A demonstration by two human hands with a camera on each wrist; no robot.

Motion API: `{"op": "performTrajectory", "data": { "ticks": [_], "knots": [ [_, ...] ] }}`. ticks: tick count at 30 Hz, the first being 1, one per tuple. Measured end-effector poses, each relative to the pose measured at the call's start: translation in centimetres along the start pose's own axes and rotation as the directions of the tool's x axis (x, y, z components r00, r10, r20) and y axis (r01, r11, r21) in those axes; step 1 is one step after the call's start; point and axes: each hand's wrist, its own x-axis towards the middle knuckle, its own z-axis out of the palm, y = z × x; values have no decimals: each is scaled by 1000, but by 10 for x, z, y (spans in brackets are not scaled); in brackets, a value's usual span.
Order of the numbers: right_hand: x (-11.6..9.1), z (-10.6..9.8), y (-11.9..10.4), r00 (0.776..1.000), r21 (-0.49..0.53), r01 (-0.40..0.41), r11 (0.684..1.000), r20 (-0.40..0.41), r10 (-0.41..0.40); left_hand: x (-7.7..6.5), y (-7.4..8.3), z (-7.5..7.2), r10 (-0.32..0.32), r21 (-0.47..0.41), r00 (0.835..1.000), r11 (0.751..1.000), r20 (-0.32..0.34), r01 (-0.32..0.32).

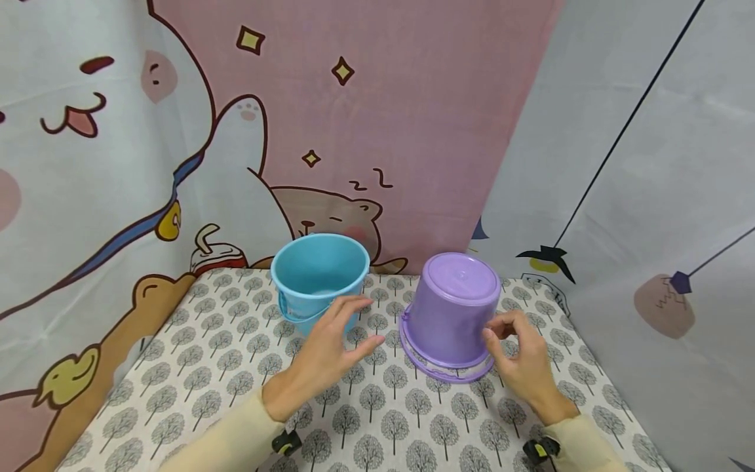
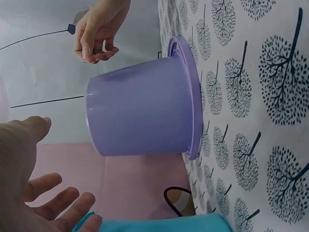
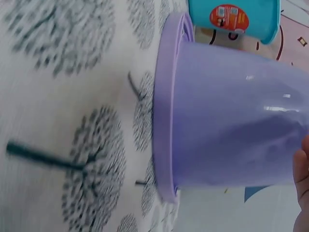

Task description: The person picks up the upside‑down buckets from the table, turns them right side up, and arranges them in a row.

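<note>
An upright blue bucket (image 1: 321, 269) stands at the back of the table, its mouth facing up and its handle hanging down the front. To its right a purple bucket (image 1: 453, 314) sits upside down, base up and rim on the cloth, with its handle lying around the rim. My left hand (image 1: 330, 347) hovers in front of the blue bucket, thumb and fingers spread, holding nothing. Close to the right side of the purple bucket is my right hand (image 1: 522, 354), fingers loosely bent with nothing between them. The left wrist view shows a gap between the right hand and the purple bucket (image 2: 140, 108).
A tree-patterned cloth (image 1: 371, 426) covers the table. Cartoon-printed curtains (image 1: 413, 98) hang behind it and along both sides, close to the buckets' back. A round orange label (image 3: 229, 18) shows on the blue bucket in the right wrist view.
</note>
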Motion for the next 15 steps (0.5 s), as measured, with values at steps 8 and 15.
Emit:
{"op": "performTrajectory", "data": {
  "ticks": [8, 15],
  "knots": [
    [-7, -11, 11, 990, -72, -132, 989, 40, 135, 7, -6, 15, -64, -34, 992, 997, 111, 68],
    [-14, -15, 20, 959, -131, -255, 958, 92, 268, 15, -11, 31, -87, -21, 983, 996, 163, 92]
  ]
}}
